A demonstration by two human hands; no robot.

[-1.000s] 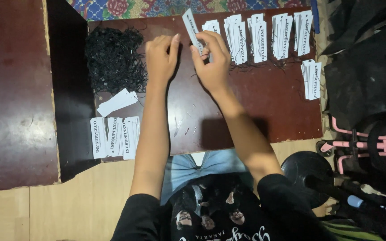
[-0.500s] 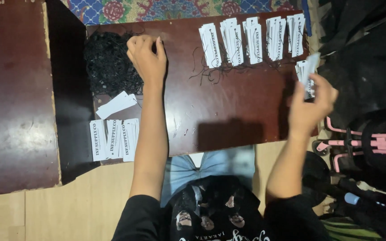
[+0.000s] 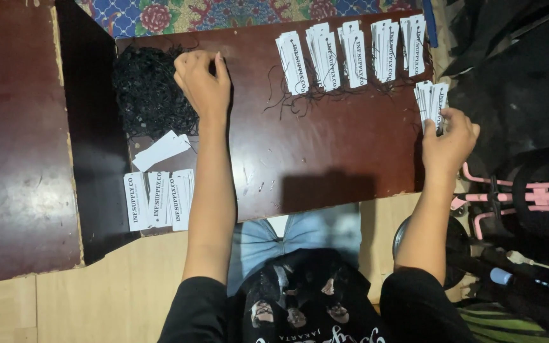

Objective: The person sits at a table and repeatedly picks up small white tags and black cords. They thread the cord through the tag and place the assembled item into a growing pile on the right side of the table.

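Observation:
My left hand (image 3: 203, 81) rests with curled fingers at the edge of a heap of black strings (image 3: 149, 91) on the dark brown table (image 3: 312, 162). It seems to pinch at the strings, but what it holds is hidden. At the table's right edge my right hand (image 3: 449, 138) has its fingertips on a small stack of white paper tags (image 3: 431, 101). Several rows of strung white tags (image 3: 351, 54) lie along the far edge. More plain white tags (image 3: 157, 197) lie near the front left.
A second dark board (image 3: 14, 140) lies to the left. A patterned floral mat (image 3: 223, 13) shows beyond the table. Black bags and a pink metal frame (image 3: 522, 194) crowd the right side. Wooden floor (image 3: 96, 292) lies in front.
My right hand carried a tag from the middle of the table to the stack at the right edge and lowered onto it. My left hand shifted left to the string heap.

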